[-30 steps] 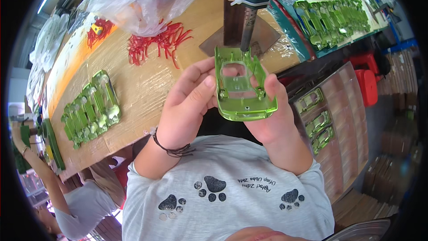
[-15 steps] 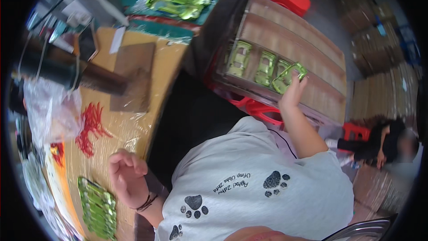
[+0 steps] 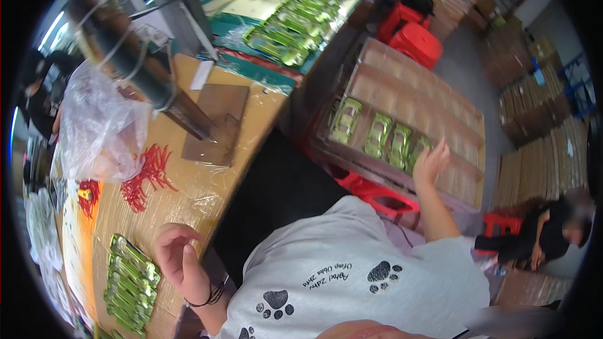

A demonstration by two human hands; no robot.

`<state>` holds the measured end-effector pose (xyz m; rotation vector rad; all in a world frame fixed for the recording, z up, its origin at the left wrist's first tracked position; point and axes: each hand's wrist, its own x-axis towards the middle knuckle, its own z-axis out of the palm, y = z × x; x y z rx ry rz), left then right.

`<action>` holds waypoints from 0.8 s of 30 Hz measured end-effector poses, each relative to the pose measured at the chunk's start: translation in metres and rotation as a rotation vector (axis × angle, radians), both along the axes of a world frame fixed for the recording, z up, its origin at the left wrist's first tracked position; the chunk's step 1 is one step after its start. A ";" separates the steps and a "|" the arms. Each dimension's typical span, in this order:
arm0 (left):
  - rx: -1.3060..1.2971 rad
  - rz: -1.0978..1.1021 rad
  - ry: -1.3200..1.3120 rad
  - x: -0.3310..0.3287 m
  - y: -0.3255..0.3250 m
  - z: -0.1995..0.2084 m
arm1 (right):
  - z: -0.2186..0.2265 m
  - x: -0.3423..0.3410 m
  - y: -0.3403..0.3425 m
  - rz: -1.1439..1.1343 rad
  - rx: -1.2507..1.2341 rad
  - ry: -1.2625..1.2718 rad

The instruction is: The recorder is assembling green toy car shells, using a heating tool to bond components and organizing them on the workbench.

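Note:
My right hand [image 3: 432, 163] is over the brown compartmented tray [image 3: 389, 78], fingers stretched out and apart. Just beside it lies a glossy green car-shaped frame [image 3: 419, 149], partly hidden by the hand. More frames of this kind, such as the green car-shaped frame [image 3: 377, 134] nearer the tray's left end, lie in the same row. At the wooden table [image 3: 188, 207], my left hand [image 3: 182, 260] hovers with its fingers loosely bent and apart, holding nothing. Close to its left is a batch of green frames [image 3: 130, 284] laid side by side.
Red strips [image 3: 147, 176] lie by a clear plastic bag [image 3: 103, 125]. A post on a metal plate [image 3: 229, 110] stands on the table. More green frames [image 3: 295, 25] cover the far table. Red stools [image 3: 416, 44], cardboard stacks [image 3: 540, 157] and a seated person [image 3: 546, 232] are around the tray.
The green frame that my right hand held tilted now lies in the tray row, and the fingers have opened off it. My left hand stays beside the table batch. The view has shifted.

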<state>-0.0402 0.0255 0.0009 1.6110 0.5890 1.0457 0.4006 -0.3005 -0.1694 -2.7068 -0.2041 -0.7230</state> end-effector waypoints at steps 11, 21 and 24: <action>0.702 0.952 1.226 -0.085 0.026 -0.027 | 0.075 -0.134 0.173 1.617 0.589 -0.333; 0.606 1.047 1.144 -0.064 0.012 -0.015 | 0.159 -0.282 0.337 1.935 0.240 -0.062; 0.612 1.001 1.064 -0.065 0.010 -0.015 | 0.159 -0.297 0.365 1.843 0.063 0.163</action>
